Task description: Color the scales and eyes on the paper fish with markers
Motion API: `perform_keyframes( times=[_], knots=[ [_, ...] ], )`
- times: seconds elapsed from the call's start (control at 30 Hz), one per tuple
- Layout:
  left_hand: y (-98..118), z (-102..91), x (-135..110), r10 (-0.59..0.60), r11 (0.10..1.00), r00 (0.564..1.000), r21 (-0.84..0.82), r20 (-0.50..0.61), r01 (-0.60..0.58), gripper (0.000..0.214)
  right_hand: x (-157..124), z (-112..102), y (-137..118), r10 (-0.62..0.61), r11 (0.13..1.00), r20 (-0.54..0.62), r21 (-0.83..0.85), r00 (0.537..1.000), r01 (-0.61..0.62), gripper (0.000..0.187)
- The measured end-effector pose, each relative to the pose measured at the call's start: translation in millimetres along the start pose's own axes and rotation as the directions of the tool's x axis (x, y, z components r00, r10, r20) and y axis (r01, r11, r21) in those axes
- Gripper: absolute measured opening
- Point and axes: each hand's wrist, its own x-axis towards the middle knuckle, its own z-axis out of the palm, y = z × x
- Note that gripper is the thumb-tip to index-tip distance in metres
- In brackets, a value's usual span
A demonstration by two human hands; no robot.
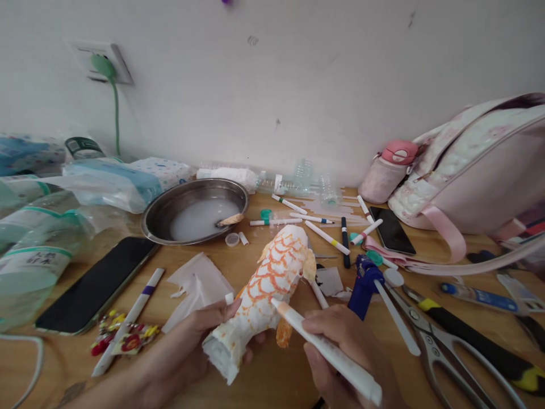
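My left hand (204, 335) is closed round the lower end of a white papier-mâché fish (272, 272), its thumb on the near side. Orange scale lines cover the upper part of the body, and small orange-tinted fins stick out at its sides. A small white cap (230, 298) shows by my left thumb. In my right hand (349, 352) is a white marker (327, 349) with a pale orange band; its tip meets the fish's side or hovers just over it, I cannot tell which.
A metal bowl (149, 218) of cloudy liquid with a brush stands at back left. Phones (97, 284), loose markers (327, 237), a blue glue gun (361, 289), scissors (432, 341) and torn paper (202, 289) lie around. A pink bottle (378, 179) and backpack (472, 176) stand at right.
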Motion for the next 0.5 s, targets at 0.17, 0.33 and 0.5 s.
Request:
perform_keyframes(
  times=[0.17, 0.33, 0.5],
  knots=[
    [0.1, -0.1, 0.2, 0.002, 1.000, 1.000, 0.005, -0.017, -0.002, 0.023, -3.4, 1.1, 0.4, 0.004, 1.000, -0.038, -0.019, 0.999, -0.004, 0.023],
    [-0.7, -2.5, 2.8, 0.002, 1.000, 1.000, 0.002, -0.007, -0.002, 0.029, -7.3, 4.0, 1.8, -0.007, 1.000, -0.017, -0.014, 1.000, 0.007, 0.021],
    [-2.3, -6.8, 9.2, -0.034, 0.999, 0.997, -0.016, -0.063, 0.033, 0.038, -1.8, -1.5, 0.9, -0.015, 0.999, -0.007, -0.039, 1.000, 0.014, 0.021]
  ],
)
